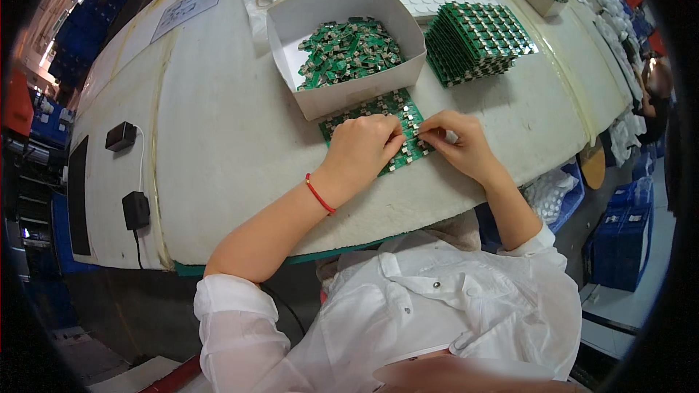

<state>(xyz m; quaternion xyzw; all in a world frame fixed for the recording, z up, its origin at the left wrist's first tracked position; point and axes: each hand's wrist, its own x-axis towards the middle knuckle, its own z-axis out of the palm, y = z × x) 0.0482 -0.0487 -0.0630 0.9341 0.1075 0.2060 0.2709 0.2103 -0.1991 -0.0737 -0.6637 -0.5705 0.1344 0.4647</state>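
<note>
From here I see bright, metal-looking connectors on a flat green circuit-board panel (408, 113), a smooth, matt white open cardboard box (364, 92), a matt, cloth-like off-white table covering (218, 145) and a black plastic, block-shaped adapter (136, 211).

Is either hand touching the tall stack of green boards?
No: the left hand and right hand are at the flat green panel, apart from the tall stack beyond them.

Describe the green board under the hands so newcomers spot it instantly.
On the pale table, find the open white box. At its near side, under the left hand, lies the green board, flat, apart from the tall stack right of the box.
</note>
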